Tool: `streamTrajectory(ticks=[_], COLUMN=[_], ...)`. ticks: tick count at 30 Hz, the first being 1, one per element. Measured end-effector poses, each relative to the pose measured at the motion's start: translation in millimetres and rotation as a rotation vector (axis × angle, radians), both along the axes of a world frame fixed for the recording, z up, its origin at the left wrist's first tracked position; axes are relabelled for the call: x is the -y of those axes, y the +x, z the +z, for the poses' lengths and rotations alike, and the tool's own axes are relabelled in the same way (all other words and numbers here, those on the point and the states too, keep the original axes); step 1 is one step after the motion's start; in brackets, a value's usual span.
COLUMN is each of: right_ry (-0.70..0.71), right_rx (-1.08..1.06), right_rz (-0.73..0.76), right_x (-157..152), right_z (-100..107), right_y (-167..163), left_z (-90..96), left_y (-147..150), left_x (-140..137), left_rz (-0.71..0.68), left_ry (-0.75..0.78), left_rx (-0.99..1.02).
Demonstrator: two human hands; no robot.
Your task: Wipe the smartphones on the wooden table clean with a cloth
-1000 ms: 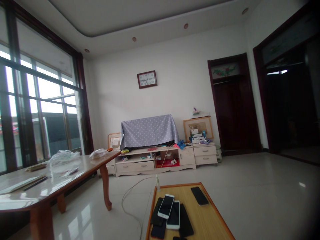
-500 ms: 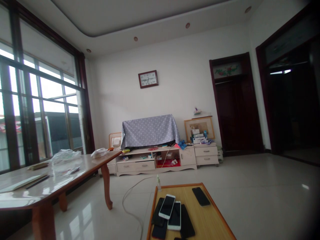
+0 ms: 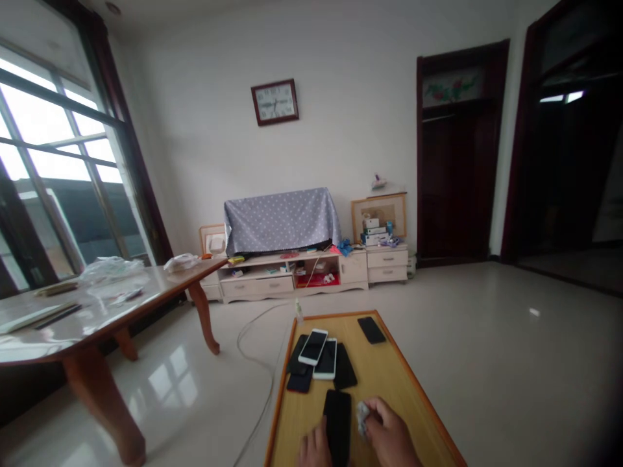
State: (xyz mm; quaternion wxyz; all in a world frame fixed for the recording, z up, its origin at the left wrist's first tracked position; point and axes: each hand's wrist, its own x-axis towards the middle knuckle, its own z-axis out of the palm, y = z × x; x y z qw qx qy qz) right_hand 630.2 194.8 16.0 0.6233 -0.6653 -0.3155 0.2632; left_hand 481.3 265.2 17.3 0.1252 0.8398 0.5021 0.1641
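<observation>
A black smartphone (image 3: 337,421) lies on the small wooden table, at the bottom of the view. My left hand (image 3: 314,446) is at its left edge, its fingers bent and gripping that side. On the phone's other side is my right hand (image 3: 389,433), closed on a crumpled whitish cloth (image 3: 363,418), just apart from the phone. Beyond them sits a cluster of phones: a white one (image 3: 313,347) rests partly on the others, with a second white one (image 3: 325,359) beside it and a dark one (image 3: 345,366) to the right.
Another black phone (image 3: 371,329) lies near the far right corner of the wooden table (image 3: 403,383). A small clear bottle (image 3: 298,310) stands at its far left corner. Left is a larger table (image 3: 160,295) with plastic bags; a cable (image 3: 267,371) runs over the floor.
The view has tilted down, so more of the wooden table shows. Both my hands, the cloth and the nearest black phone are now in sight.
</observation>
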Motion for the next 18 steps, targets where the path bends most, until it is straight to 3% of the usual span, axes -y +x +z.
streamTrajectory(ticks=[3,8,18], right_ry=[0.034,-0.001,-0.158], right_rx=[-0.01,-0.029,0.455], right_rz=[-0.025,-0.04,0.138], right_x=[2.5,1.3,-7.3], right_z=[-1.1,0.4,-8.9], right_y=[5.8,10.7,-19.5], left_z=[-13.6,-15.9,-26.8], left_y=[-11.2,-12.5,-15.2], left_x=[17.6,14.4,8.9], left_rz=[-0.118,-0.161,-0.208], left_ry=[0.031,0.004,0.053], left_rx=[0.058,0.154,0.268])
